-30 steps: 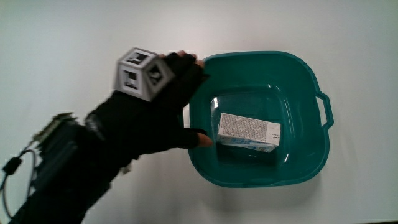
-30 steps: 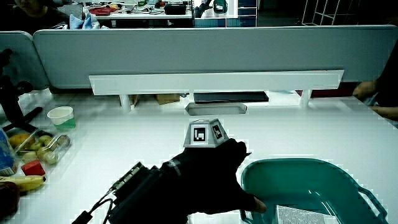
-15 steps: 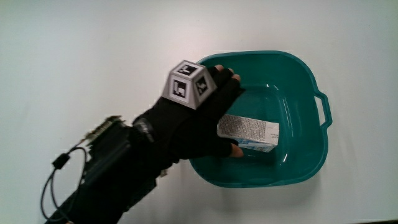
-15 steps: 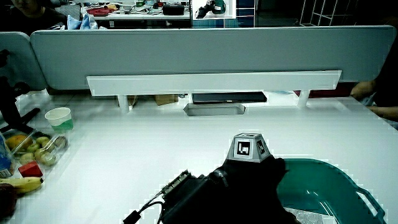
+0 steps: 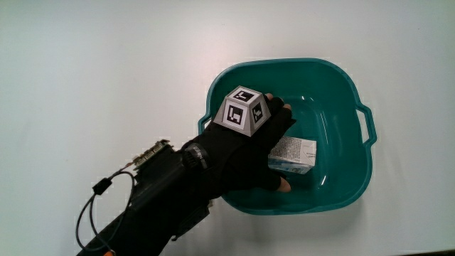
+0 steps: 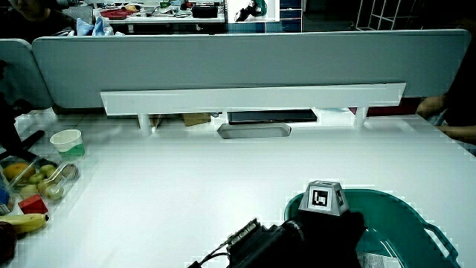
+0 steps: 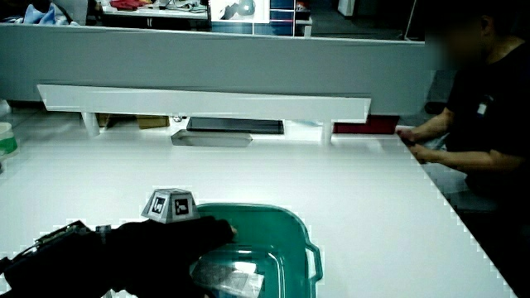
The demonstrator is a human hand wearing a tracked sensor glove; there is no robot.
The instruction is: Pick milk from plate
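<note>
Milk (image 5: 296,153) not lifted yet, lying in the teal basin (image 5: 359,163) on the counter (image 5: 106,71); my hands (image 5: 245,153) are closing around it, grip unconfirmed.

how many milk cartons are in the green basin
1. The milk carton lies on the floor of the green basin, partly covered by the hand. Nothing more shows, though the hand could hide something.
</note>
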